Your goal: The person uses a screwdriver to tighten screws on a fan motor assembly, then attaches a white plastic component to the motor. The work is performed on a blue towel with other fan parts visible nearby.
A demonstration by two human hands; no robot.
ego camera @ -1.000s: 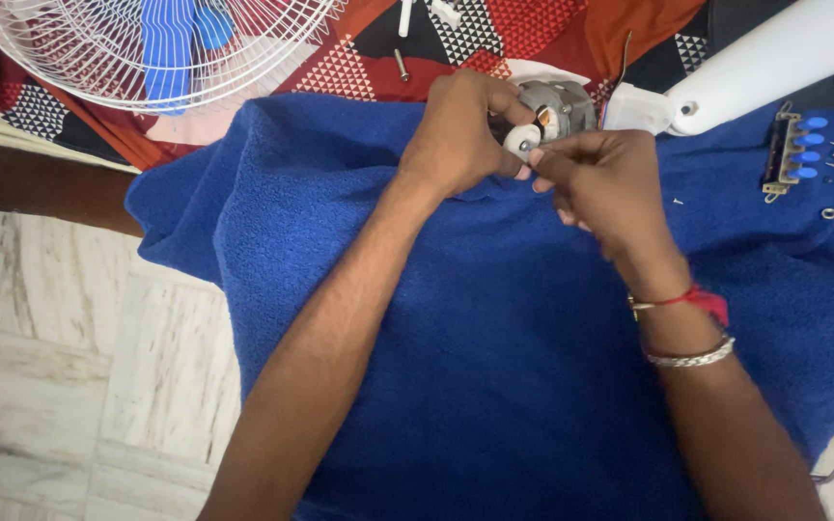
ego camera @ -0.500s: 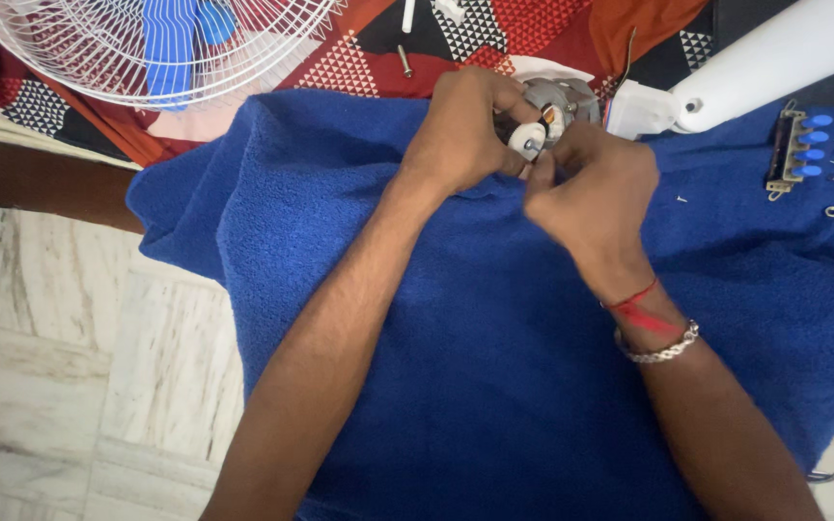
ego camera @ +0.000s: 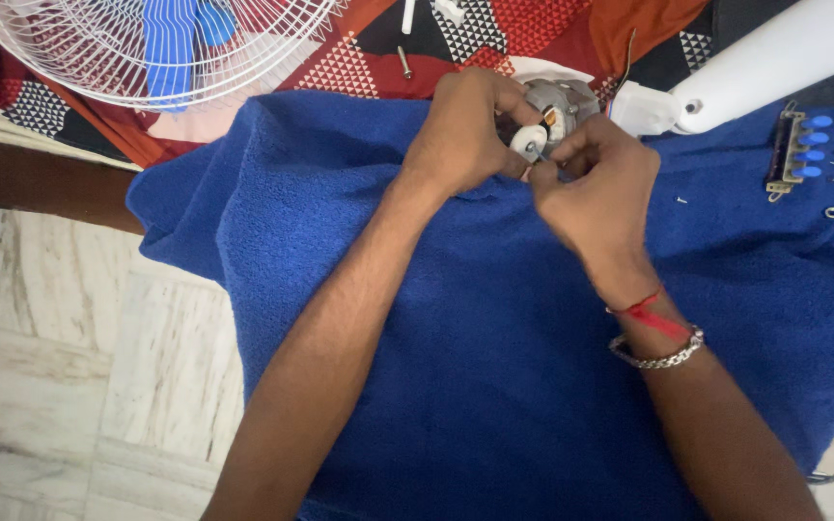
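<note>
While in 2 hands (ego camera: pixel 460 130) (ego camera: pixel 600 188), 1 fan motor (ego camera: pixel 560 99)

One fan guard (ego camera: pixel 147 48), one blue towel (ego camera: pixel 494 367), one motor (ego camera: pixel 557 106) — two hands.

1. My left hand (ego camera: pixel 460 130) is stretched forward, the forearm running up from the lower left, wrist straight.
2. Its fingers (ego camera: pixel 506 96) curl over in a closed grip, knuckles up.
3. My right hand (ego camera: pixel 598 188) sits just beside it, touching at the fingertips.
4. Its fingers (ego camera: pixel 571 147) are pinched together; the wrist bends slightly inward.
5. Both forearms are bare.
</note>
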